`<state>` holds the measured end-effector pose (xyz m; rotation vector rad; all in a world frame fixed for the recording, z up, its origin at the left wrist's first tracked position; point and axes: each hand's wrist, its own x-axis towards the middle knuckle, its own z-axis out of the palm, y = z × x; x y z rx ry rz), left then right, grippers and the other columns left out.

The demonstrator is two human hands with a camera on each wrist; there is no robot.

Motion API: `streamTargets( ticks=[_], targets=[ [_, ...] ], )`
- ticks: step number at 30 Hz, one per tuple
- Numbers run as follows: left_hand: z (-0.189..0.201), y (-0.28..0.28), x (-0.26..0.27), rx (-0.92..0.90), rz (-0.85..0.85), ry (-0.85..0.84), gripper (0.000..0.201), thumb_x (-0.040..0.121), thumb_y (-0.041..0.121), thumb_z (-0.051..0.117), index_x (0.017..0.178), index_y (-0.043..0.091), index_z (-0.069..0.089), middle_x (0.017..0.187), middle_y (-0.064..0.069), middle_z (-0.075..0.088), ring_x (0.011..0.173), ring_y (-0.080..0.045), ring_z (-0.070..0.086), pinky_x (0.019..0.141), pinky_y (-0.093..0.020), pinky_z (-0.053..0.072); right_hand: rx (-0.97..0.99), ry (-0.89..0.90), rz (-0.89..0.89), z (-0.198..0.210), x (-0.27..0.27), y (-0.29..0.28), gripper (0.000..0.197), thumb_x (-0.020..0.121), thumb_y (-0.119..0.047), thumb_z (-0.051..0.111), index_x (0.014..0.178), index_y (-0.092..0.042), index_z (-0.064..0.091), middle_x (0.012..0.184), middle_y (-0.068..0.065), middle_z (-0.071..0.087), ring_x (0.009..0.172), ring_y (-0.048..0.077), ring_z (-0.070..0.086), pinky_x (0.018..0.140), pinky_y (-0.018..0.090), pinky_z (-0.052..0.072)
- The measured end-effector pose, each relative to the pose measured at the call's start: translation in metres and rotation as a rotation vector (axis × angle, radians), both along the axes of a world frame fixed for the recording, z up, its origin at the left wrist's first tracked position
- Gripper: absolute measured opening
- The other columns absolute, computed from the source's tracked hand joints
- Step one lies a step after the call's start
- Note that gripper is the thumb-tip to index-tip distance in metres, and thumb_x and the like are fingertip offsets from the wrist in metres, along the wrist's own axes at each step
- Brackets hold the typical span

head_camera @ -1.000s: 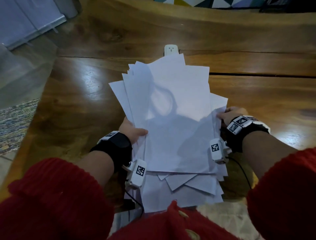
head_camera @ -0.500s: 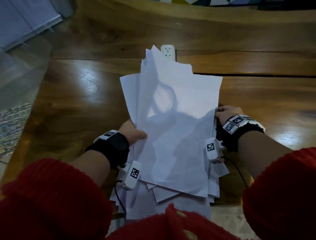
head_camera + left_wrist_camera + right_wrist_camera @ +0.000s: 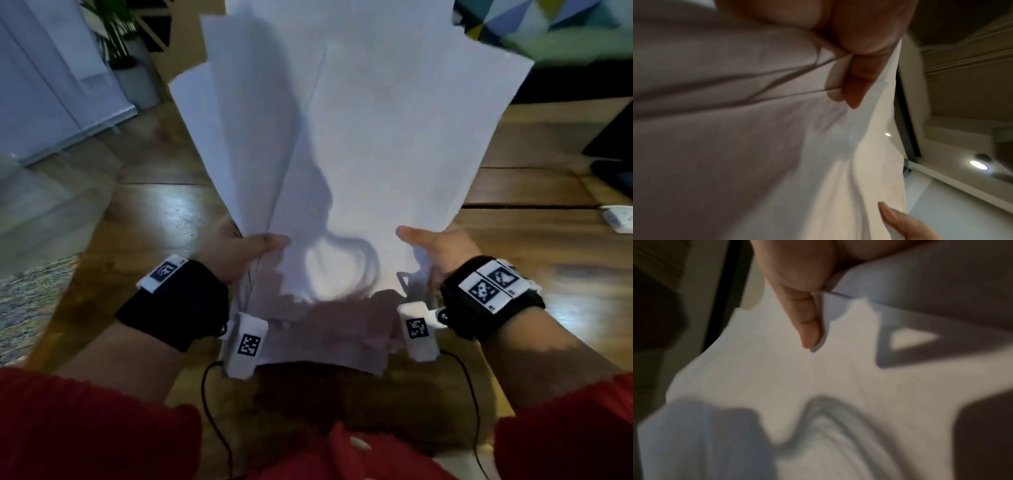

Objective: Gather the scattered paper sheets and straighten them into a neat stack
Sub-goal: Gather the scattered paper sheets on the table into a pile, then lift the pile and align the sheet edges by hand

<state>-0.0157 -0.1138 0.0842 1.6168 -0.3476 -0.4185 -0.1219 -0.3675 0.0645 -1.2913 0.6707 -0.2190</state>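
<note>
A loose bundle of white paper sheets (image 3: 359,137) stands nearly upright above the wooden table (image 3: 144,219), its top edges fanned and uneven. My left hand (image 3: 239,253) grips the bundle's lower left side, thumb on the front. My right hand (image 3: 435,246) grips the lower right side, thumb pressed on the near face. The left wrist view shows the sheets (image 3: 756,146) with my thumb (image 3: 857,81) on them. The right wrist view shows the paper (image 3: 797,378) under my right thumb (image 3: 807,324). The bundle's bottom edges hang staggered between my wrists.
A white power strip (image 3: 618,219) lies at the table's right edge. A potted plant (image 3: 116,37) and a pale curtain (image 3: 44,85) stand at the back left. A patterned rug (image 3: 30,294) lies on the floor to the left. Cables (image 3: 212,411) trail from my wrist cameras.
The bundle went from lying flat on the table to being lifted and tipped upright. Both hands rose with it, and the view tilted up.
</note>
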Motion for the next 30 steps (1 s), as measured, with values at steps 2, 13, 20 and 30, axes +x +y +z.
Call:
streamTargets(
  ticks=[2, 13, 20, 30],
  targets=[
    [0.019, -0.006, -0.001, -0.06, 0.048, -0.092, 0.019, 0.063, 0.01, 0.07, 0.063, 0.029, 0.075, 0.06, 0.015, 0.072, 0.061, -0.004, 0.068, 0.064, -0.026, 0.057, -0.096, -0.074, -0.074, 0.017, 0.003, 0.004, 0.014, 0.076, -0.007, 0.072, 0.086, -0.014, 0.066, 0.057, -0.009, 0.071, 0.059, 0.016, 0.067, 0.052, 0.026, 0.053],
    [0.032, -0.014, -0.014, -0.054, 0.355, -0.185, 0.019, 0.051, 0.028, 0.084, 0.06, 0.025, 0.067, 0.05, 0.022, 0.066, 0.059, 0.001, 0.065, 0.06, -0.025, 0.055, -0.153, -0.307, -0.144, 0.042, -0.02, 0.011, 0.045, 0.042, -0.04, 0.089, 0.074, -0.017, 0.066, 0.063, -0.008, 0.073, 0.069, 0.015, 0.07, 0.075, 0.036, 0.054],
    [0.022, -0.018, -0.019, -0.101, 0.249, -0.111, 0.022, 0.07, 0.002, 0.074, 0.066, 0.022, 0.069, 0.056, 0.019, 0.071, 0.058, 0.002, 0.067, 0.057, -0.019, 0.055, -0.177, -0.337, -0.168, 0.036, -0.026, -0.001, 0.051, 0.041, -0.046, 0.087, 0.08, -0.022, 0.063, 0.066, -0.02, 0.072, 0.066, -0.004, 0.067, 0.073, 0.019, 0.053],
    [0.024, -0.013, -0.031, -0.07, 0.157, -0.221, 0.028, 0.059, 0.006, 0.08, 0.083, 0.017, 0.07, 0.064, 0.021, 0.072, 0.067, 0.004, 0.066, 0.061, -0.013, 0.053, -0.249, -0.421, 0.01, 0.044, -0.038, 0.005, 0.029, 0.055, -0.013, 0.081, 0.08, -0.02, 0.069, 0.072, -0.012, 0.075, 0.075, 0.007, 0.07, 0.071, 0.026, 0.055]
  ],
)
